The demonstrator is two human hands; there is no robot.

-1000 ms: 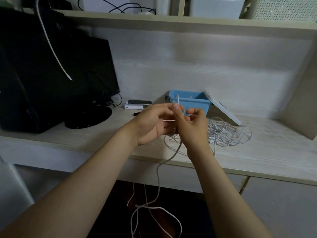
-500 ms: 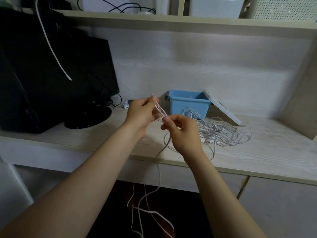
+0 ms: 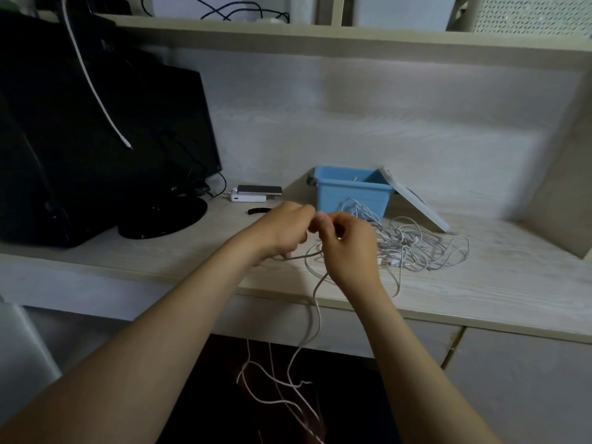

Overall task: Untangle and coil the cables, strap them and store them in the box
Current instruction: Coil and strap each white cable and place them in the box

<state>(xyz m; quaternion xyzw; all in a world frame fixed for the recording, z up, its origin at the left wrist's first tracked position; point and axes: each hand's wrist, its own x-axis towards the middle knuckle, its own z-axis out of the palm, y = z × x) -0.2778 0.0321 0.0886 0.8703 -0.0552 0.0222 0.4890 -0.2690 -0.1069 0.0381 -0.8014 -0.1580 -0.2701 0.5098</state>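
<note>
The task looks near its beginning. The left hand (image 3: 282,230) and the right hand (image 3: 347,248) both pinch one white cable (image 3: 315,293) with curled fingers, and it hangs over the desk (image 3: 512,283) edge. The tangled pile (image 3: 416,245) lies just in front of the blue box (image 3: 349,193), with nothing strapped yet.

The desk (image 3: 512,283) is showing matt wood grain; the cables (image 3: 423,245) are looking smooth and plastic-sheathed; the box (image 3: 349,197) at their eleven o'clock is showing smooth plastic; the monitor base (image 3: 163,216) at its nine o'clock is gleaming glossy.
</note>
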